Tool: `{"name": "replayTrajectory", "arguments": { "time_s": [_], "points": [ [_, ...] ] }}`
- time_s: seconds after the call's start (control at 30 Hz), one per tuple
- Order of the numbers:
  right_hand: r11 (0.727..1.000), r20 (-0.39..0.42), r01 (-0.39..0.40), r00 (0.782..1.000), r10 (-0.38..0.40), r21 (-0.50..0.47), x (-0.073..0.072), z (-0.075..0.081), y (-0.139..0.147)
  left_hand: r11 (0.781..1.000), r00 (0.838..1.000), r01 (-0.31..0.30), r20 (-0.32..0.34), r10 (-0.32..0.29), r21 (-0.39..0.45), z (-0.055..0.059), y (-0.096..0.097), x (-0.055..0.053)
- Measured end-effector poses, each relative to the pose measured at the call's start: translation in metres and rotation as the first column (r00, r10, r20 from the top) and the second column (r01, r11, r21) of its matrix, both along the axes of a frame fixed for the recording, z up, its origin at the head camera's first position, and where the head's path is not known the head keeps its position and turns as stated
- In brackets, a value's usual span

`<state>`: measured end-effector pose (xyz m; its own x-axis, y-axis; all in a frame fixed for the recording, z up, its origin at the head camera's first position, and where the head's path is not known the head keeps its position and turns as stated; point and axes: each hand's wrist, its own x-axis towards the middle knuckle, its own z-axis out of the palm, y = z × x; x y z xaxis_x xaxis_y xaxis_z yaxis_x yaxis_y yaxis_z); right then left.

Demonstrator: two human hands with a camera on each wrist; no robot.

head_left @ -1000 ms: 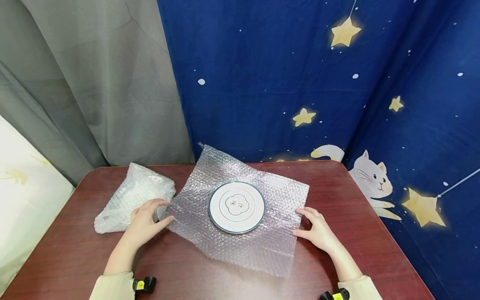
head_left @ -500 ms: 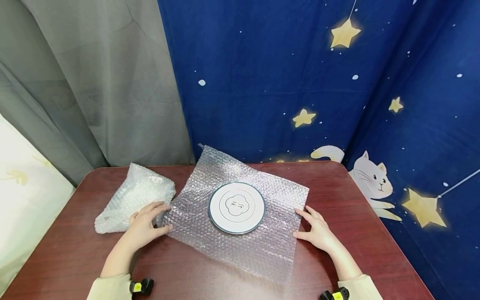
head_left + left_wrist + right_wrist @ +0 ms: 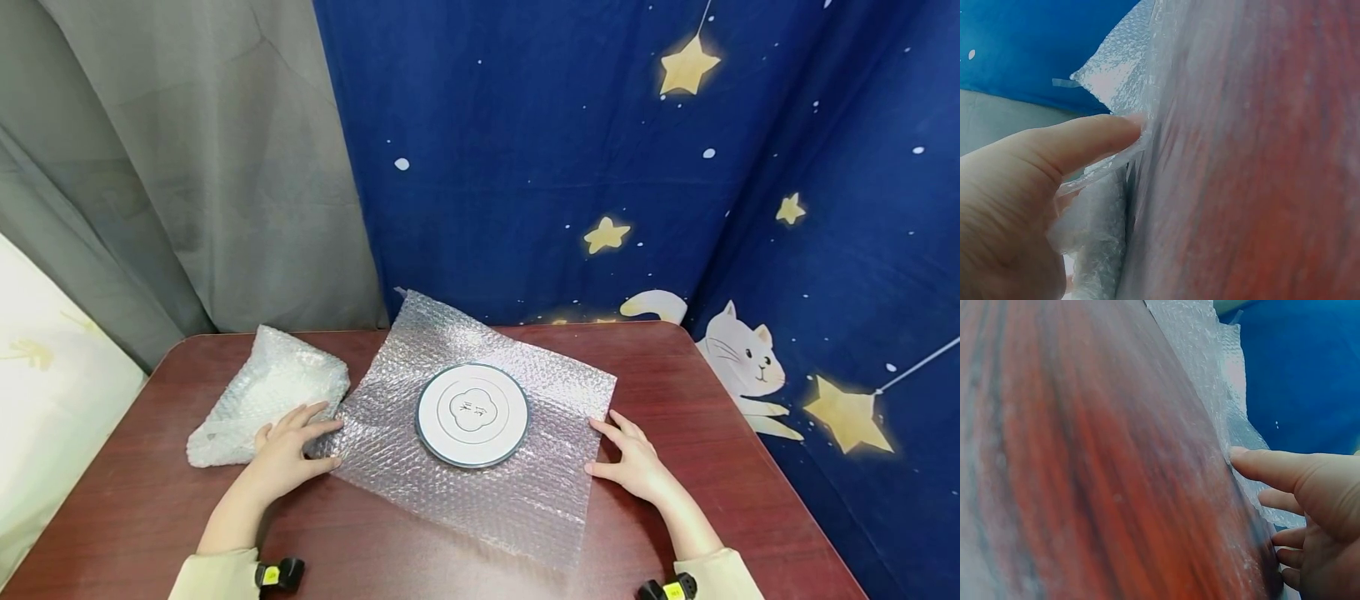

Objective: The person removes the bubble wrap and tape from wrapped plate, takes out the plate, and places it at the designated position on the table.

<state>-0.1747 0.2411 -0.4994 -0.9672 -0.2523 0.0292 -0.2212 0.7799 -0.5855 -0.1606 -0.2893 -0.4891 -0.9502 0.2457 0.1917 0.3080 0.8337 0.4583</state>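
Observation:
A round white plate (image 3: 472,450) with a dark blue rim lies on a spread sheet of bubble wrap (image 3: 517,508); dark characters sit inside a flower-shaped outline at its middle. My left hand (image 3: 281,454) rests at the sheet's left corner, fingers spread, thumb and fingertips touching the wrap. In the left wrist view the thumb (image 3: 1094,139) lies extended on the plastic. On the opposite side my right hand (image 3: 637,467) touches the sheet's right edge with straight thumb and index finger. The right wrist view shows the thumb (image 3: 1266,464) pressing that edge.
A bubble-wrapped bundle (image 3: 262,400) lies on the left of the reddish-brown table (image 3: 727,467), just behind my left hand. Grey and star-patterned blue curtains (image 3: 525,167) hang behind the table's far edge. Each wrist carries a small black camera.
My left hand has shifted slightly left and toward me, its fingers spreading lower over the sheet's corner. The sheet's near edge has settled a little. The right hand and plate stay nearly still.

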Motion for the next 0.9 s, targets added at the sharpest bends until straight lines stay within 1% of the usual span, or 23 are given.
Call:
{"name": "replayTrajectory", "arguments": {
  "time_s": [0.23,0.37,0.53,0.63,0.7,0.8,0.9],
  "points": [
    [1.000,-0.001,-0.003,1.000,0.003,0.009,-0.001,0.001,-0.001,0.999,1.000,-0.009,0.028,0.010,-0.033,0.002,0.001,0.000],
    [1.000,0.002,-0.008,1.000,0.008,0.012,0.000,0.003,-0.002,0.996,0.999,-0.024,0.031,0.027,-0.090,0.004,0.005,0.001],
    [1.000,0.000,-0.009,1.000,0.009,0.011,0.002,0.007,-0.004,0.985,0.999,-0.038,0.019,0.042,-0.167,0.009,0.014,0.003],
    [1.000,-0.001,-0.003,1.000,0.003,0.012,0.002,0.009,-0.006,0.982,0.999,-0.044,0.010,0.046,-0.186,0.013,0.019,0.005],
    [1.000,-0.004,0.004,1.000,-0.004,0.014,0.002,0.010,-0.008,0.978,0.999,-0.043,0.004,0.045,-0.202,0.014,0.021,0.006],
    [1.000,-0.018,0.023,1.000,-0.023,0.016,0.003,0.012,-0.009,0.973,1.000,-0.028,-0.010,0.027,-0.231,0.016,0.025,0.006],
    [0.999,-0.064,0.034,0.997,-0.034,0.005,0.002,0.013,-0.012,0.968,1.000,-0.011,-0.019,0.007,-0.250,0.017,0.029,0.006]
  ]
}}
